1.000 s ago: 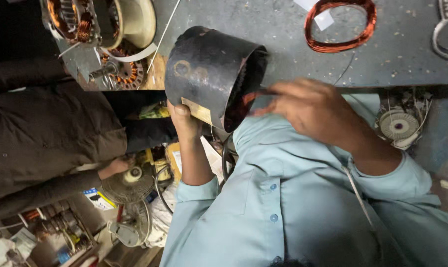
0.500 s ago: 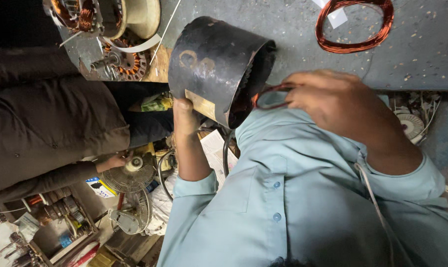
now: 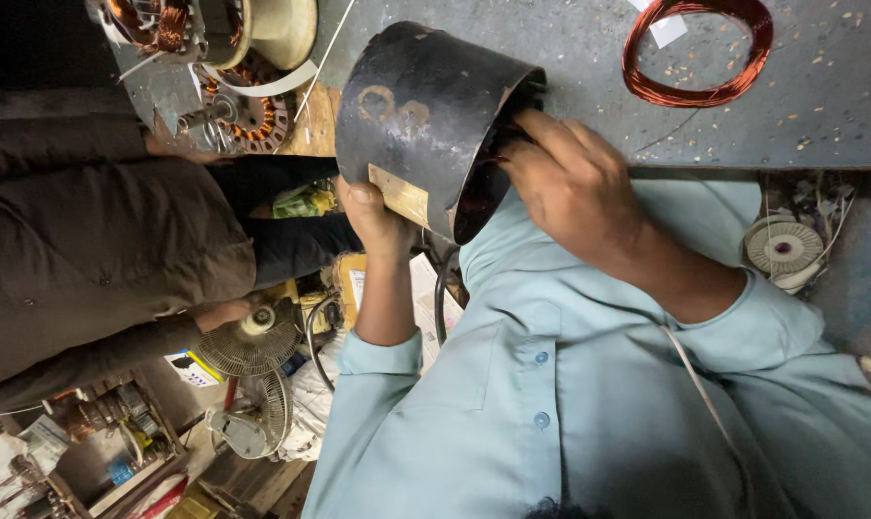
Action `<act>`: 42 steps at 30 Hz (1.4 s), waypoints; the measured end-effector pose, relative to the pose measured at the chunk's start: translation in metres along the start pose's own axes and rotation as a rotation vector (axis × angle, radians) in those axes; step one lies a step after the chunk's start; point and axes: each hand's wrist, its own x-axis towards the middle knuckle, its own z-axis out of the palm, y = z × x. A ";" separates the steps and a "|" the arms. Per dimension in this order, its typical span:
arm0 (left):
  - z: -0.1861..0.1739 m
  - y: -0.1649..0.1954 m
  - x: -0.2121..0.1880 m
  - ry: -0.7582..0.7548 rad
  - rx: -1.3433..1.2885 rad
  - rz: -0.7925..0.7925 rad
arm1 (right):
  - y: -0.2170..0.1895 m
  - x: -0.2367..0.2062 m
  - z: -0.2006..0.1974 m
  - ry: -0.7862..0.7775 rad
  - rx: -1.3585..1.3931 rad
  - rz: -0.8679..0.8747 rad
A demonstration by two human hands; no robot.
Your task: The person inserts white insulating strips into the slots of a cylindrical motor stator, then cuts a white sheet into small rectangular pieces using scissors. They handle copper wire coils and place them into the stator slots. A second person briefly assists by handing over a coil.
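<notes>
A black metal drum (image 3: 421, 120), scuffed and tipped on its side, rests at the edge of the grey bench (image 3: 589, 58). The left hand (image 3: 378, 216) grips its rim; the right hand (image 3: 575, 183) reaches fingers into its opening. A copper wire coil (image 3: 743, 82) lies nearby.

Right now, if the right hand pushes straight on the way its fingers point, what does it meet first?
The right hand points into the open end of the black motor housing. It would probably first meet the copper windings inside the rim, though depth inside is unclear.
</notes>
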 end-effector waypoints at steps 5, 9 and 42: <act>-0.049 0.004 0.031 -0.353 -0.111 -0.112 | -0.005 0.002 0.003 0.024 -0.051 -0.024; -0.066 -0.007 0.032 -0.380 0.236 0.052 | -0.010 0.002 0.007 0.028 -0.098 -0.026; -0.022 0.027 0.132 -0.846 1.023 0.745 | -0.045 0.043 0.029 -0.125 -0.177 0.049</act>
